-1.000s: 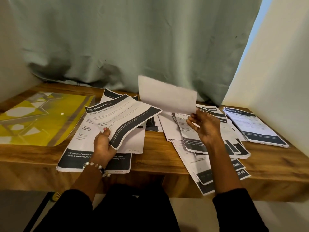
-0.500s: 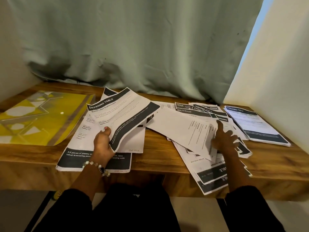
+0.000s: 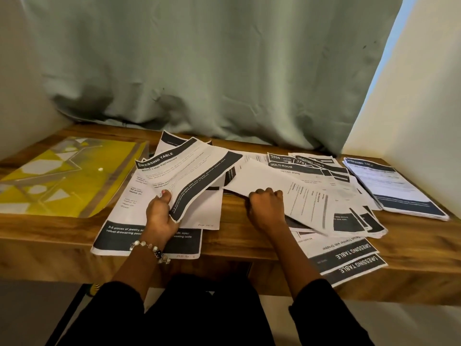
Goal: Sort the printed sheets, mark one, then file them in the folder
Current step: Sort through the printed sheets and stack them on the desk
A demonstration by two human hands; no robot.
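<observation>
In the head view, two hands are seen over the wooden table [image 3: 237, 228]. A small sheaf of printed sheets headed "Dressing Table" [image 3: 184, 171] is gripped by the left hand [image 3: 159, 216] above a flat pile near the front edge [image 3: 149, 236]. One sheet [image 3: 294, 193] of the scattered pile right of centre [image 3: 349, 258] is pinched by the curled right hand [image 3: 267, 208]. One neat stack [image 3: 391, 188] lies at the right edge; one yellow folder [image 3: 64, 178] lies at the left edge.

Green curtain [image 3: 212, 71] behind wooden table [image 3: 234, 221].
</observation>
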